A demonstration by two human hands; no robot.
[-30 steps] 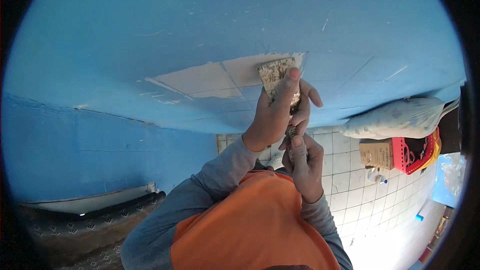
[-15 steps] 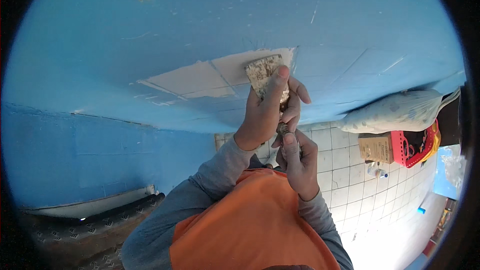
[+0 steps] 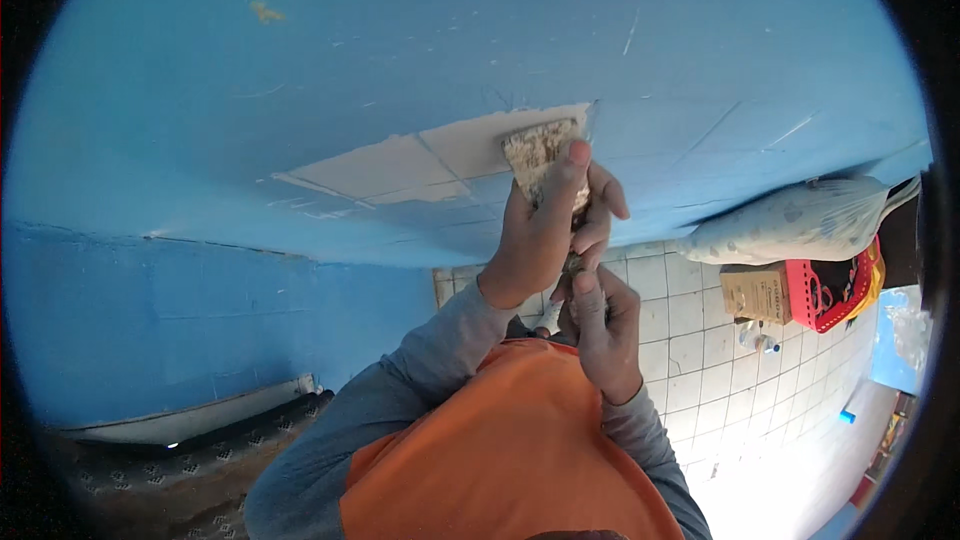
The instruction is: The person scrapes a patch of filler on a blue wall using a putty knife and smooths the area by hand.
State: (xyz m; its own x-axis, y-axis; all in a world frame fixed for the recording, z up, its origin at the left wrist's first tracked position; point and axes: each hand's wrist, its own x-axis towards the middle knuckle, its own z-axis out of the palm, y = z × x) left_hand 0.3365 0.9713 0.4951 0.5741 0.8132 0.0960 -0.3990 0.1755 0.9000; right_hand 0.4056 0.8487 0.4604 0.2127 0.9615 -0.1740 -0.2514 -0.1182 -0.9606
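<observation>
My left hand (image 3: 545, 230) is closed round a paint scraper (image 3: 538, 150), its thumb lying along the broad blade. The blade is crusted with pale and brown residue and points up toward the blue wall. Just below, my right hand (image 3: 608, 335) is closed at the scraper's handle end, thumb on top; much of the handle is hidden by the fingers. Behind the blade a whitish patch (image 3: 370, 168) with thin line grooves shows in the blue wall (image 3: 450, 30). Whether the blade touches the wall, I cannot tell.
White floor tiles (image 3: 690, 355) spread to the right. Along the wall there lie a stuffed pale sack (image 3: 790, 225), a cardboard box (image 3: 755, 295), a pink basket (image 3: 825, 315) and a clear plastic bottle (image 3: 757, 340). A dark patterned couch-like piece (image 3: 190, 470) stands at lower left.
The view has shifted slightly. Both hands and the scraper appear a little lower and further right; the grip looks the same.
</observation>
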